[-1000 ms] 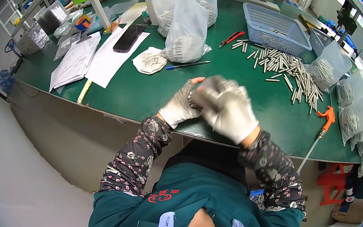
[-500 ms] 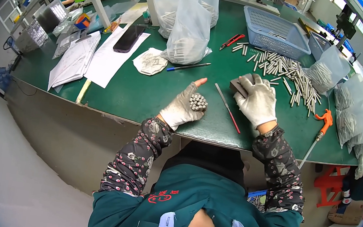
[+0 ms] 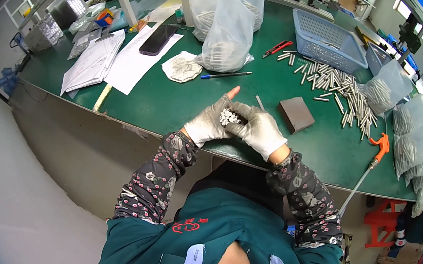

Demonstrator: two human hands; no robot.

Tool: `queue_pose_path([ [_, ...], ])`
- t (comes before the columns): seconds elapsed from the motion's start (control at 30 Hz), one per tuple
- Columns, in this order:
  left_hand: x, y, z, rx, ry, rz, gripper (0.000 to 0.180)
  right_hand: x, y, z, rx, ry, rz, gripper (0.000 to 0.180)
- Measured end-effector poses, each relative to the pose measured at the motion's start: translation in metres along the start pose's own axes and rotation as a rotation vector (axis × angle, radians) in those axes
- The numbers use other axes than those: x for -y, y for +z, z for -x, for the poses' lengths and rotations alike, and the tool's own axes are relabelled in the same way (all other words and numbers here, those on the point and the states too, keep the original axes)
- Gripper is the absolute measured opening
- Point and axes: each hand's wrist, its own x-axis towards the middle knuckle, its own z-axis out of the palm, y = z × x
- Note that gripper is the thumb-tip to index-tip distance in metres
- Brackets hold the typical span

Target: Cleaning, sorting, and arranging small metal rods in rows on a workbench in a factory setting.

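Near the table's front edge, my left hand [image 3: 206,123] in a white glove is closed round a bundle of short metal pins [image 3: 229,116], whose round ends face up. My right hand [image 3: 260,132], gloved too, closes on the same bundle from the right, its fingers against the pins. A dark grey-brown block [image 3: 296,115] lies on the table right of my right hand. Only the thin metal tip of a red-handled tool [image 3: 260,102] shows beyond that hand, which hides the rest.
A loose heap of metal pins [image 3: 344,91] lies at right, before a blue plastic basket [image 3: 331,46]. Bags of pins [image 3: 418,128] and an orange air gun [image 3: 381,145] stand farther right. Ahead are a pen [image 3: 226,75], red cutter [image 3: 277,49], cloth [image 3: 181,67] and phone [image 3: 158,39].
My right hand has let go of the block, leaving it on the table, and has moved left onto the pin bundle. It now covers most of the red-handled tool. The view has shifted slightly.
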Motion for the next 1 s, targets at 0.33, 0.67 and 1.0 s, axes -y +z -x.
queue_pose_path([
  [0.33, 0.005, -0.012, 0.010, -0.020, 0.008, -0.446, 0.129, -0.003, 0.004, -0.003, 0.066, 0.029, -0.051, 0.045],
  [0.67, 0.005, -0.007, 0.010, -0.060, 0.023, -0.396, 0.128, -0.008, 0.004, -0.002, 0.097, 0.070, -0.264, 0.046],
  [1.0, -0.001, 0.000, 0.006, -0.114, -0.036, -0.200, 0.078, 0.000, 0.006, -0.004, 0.113, 0.103, -0.065, 0.050],
])
